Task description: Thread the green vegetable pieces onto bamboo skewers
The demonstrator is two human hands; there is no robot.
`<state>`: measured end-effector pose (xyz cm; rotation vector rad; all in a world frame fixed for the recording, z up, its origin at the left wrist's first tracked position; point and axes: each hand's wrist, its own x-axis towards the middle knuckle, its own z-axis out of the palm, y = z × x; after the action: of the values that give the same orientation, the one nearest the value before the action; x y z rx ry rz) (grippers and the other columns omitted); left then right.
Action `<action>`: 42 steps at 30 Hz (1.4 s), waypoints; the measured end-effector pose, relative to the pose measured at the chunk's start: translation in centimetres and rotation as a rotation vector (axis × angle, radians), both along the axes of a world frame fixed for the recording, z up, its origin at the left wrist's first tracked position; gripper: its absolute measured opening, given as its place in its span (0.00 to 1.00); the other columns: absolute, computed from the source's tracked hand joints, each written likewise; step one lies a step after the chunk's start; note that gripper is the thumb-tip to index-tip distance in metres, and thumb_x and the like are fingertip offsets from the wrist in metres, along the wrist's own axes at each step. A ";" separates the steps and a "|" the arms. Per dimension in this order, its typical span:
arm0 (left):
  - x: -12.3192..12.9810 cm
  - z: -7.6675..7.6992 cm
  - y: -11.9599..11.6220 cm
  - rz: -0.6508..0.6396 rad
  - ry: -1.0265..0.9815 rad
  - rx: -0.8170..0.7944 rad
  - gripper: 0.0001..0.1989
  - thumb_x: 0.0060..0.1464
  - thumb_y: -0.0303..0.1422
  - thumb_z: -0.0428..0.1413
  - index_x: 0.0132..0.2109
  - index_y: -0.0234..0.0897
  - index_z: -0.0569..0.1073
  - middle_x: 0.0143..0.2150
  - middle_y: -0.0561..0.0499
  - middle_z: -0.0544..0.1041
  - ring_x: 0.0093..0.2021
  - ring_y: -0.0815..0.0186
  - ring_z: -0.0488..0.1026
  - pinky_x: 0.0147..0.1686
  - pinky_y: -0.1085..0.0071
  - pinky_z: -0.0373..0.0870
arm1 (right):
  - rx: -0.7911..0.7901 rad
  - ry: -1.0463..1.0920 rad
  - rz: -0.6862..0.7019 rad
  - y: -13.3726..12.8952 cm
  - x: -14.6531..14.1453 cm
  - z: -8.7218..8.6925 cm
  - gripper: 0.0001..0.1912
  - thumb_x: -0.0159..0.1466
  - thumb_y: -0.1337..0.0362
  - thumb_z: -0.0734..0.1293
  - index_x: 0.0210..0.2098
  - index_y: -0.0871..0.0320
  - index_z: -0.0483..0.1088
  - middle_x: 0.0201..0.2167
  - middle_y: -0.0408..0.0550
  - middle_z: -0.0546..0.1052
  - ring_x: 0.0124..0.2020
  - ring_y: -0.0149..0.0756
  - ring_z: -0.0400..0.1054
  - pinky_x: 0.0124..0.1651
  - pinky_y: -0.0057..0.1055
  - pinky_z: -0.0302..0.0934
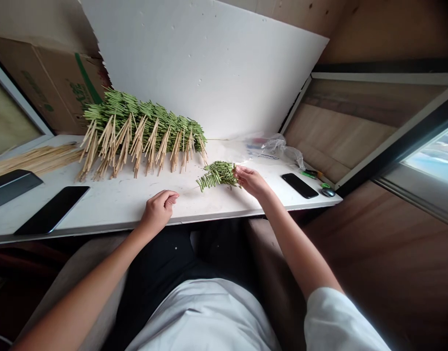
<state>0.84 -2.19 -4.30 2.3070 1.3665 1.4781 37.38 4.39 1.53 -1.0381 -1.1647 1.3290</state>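
Note:
My left hand is closed near the table's front edge, its thumb and fingertips pinching the end of a thin bamboo skewer. Along the skewer's far part sits a row of short green bean pieces. Right behind and beside that row lies a small heap of cut green beans. At the heap's right edge is my right hand, fingertips pinched together against a green bean piece. My fingers partly hide that piece.
Finished bean skewers are stacked at the back left. Loose bamboo skewers lie left of them. Two dark phones rest on the white table, with a dark device, plastic bag and mouse.

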 end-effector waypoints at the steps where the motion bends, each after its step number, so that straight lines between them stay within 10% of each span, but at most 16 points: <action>1: 0.0 0.0 0.0 -0.003 0.000 -0.001 0.14 0.70 0.36 0.52 0.40 0.38 0.81 0.33 0.47 0.82 0.34 0.61 0.80 0.39 0.67 0.75 | 0.010 0.052 0.020 -0.9 -0.6 -0.3 0.22 0.52 0.49 0.84 0.39 0.54 0.81 0.37 0.43 0.82 0.36 0.31 0.73 0.40 0.27 0.66; 9: -0.1 0.2 -0.2 -0.007 -0.027 -0.007 0.14 0.70 0.37 0.53 0.41 0.38 0.81 0.33 0.48 0.83 0.34 0.61 0.80 0.39 0.68 0.75 | -0.045 0.196 0.124 -3.7 -3.9 -0.2 0.22 0.53 0.49 0.85 0.39 0.52 0.81 0.46 0.47 0.85 0.52 0.40 0.80 0.49 0.30 0.73; 42: -0.3 -0.3 0.1 -0.058 -0.038 0.018 0.12 0.69 0.32 0.54 0.40 0.37 0.81 0.34 0.48 0.83 0.34 0.62 0.81 0.38 0.69 0.76 | -0.030 0.150 -0.043 -4.3 -5.3 -1.4 0.24 0.50 0.46 0.86 0.39 0.53 0.86 0.47 0.52 0.86 0.55 0.48 0.79 0.50 0.37 0.75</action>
<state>0.53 -2.05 -4.64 2.2956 1.2711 1.5151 32.06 0.08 0.11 -0.9625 -1.0083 1.3692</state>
